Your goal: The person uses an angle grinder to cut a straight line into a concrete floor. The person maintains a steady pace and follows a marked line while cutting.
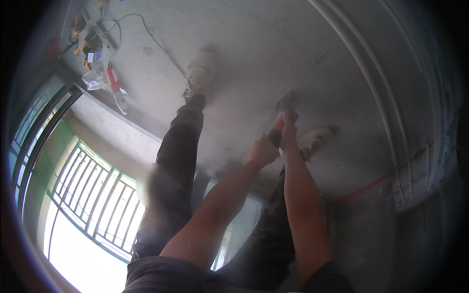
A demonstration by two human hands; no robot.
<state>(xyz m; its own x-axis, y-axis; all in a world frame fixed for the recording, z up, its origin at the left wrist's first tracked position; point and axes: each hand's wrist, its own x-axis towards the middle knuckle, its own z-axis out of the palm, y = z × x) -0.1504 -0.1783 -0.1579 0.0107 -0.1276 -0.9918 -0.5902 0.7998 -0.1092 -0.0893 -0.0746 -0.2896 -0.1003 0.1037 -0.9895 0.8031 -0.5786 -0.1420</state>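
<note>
My left hand [264, 148] is closed around the dark rear body of a red-and-black power tool [278, 123]. My right hand [290, 121] grips it farther forward, near its dark head, which is down on the grey concrete floor [244, 44] in a haze of dust. A thin dark straight line [320, 59] runs on the floor beyond the head. My shoes [199, 68] stand either side of the tool, one ahead on the left, the other just right of my hands [316, 138].
At upper left lie a red tool [113, 81], a plastic bag [92, 78], small boxes and cables [149, 31]. White pipes [378, 90] run along the right. A dark frame [44, 135] and a railed opening [97, 191] are on the left.
</note>
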